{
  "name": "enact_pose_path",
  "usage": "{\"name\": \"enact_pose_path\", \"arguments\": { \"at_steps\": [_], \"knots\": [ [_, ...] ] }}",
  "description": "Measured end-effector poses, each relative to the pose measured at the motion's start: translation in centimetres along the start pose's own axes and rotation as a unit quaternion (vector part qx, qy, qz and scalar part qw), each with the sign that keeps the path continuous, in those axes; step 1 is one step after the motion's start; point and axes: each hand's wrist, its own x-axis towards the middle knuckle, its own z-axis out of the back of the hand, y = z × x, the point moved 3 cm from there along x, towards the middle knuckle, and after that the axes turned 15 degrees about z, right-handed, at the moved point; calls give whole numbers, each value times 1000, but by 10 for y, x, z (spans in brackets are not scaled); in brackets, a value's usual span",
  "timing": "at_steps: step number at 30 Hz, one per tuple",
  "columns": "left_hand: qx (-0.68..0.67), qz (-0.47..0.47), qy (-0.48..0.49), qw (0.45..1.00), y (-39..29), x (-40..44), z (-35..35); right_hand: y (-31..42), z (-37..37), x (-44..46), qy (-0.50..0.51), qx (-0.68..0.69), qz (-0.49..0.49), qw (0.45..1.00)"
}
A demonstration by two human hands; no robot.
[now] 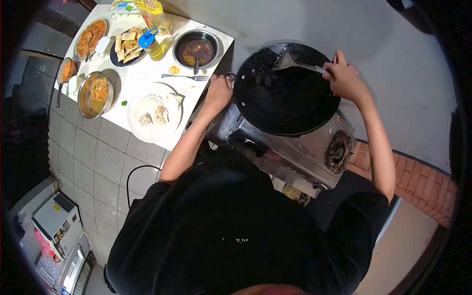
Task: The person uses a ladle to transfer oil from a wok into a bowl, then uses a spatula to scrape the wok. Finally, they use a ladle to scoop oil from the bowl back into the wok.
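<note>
A large black wok [295,110] sits on the steel gas stove [295,155], tilted a little in my view. My left hand [220,92] is closed round the wok's side handle [231,77]. In my right hand [346,81], at the wok's far right rim, is the grip of a slotted spatula [302,65]. The spatula's metal head rests against the upper inner wall of the wok, beside some dark wet residue [265,78]. The fingertips of my left hand are partly hidden.
Left of the wok, a white table carries a plate [137,132] of white food, a fork [184,77], a steel bowl [216,44] of dark sauce, an oil bottle [155,51] and several dishes. A bare burner [339,152] is at the stove's right.
</note>
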Motion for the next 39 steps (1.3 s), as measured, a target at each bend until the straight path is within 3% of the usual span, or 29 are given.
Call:
{"name": "enact_pose_path", "arguments": {
  "at_steps": [7,9,14,20,23,24,26,30,32,35,39],
  "knots": [
    [-39,22,-25,999,26,38,41,27,57,72,13,-12,19,1000],
    [-60,40,-32,997,40,52,50,38,68,96,11,-10,64,998],
    [-86,115,13,990,61,69,71,69,98,160,73,-25,51,996],
    [-130,193,77,969,94,88,65,99,120,227,149,-173,116,967],
    [-166,224,113,954,104,90,62,121,131,243,208,-155,68,963],
    [-175,231,126,949,106,90,62,116,127,245,209,-156,69,963],
    [-191,241,139,941,120,94,52,111,124,248,64,-201,224,952],
    [-244,283,192,907,122,90,58,130,138,243,67,-186,220,955],
    [-251,288,210,900,122,91,60,132,144,249,204,-144,212,945],
    [-250,303,224,892,119,91,63,146,149,256,244,-130,149,949],
    [-278,306,197,889,122,95,60,160,160,252,167,-104,209,958]
  ]
}}
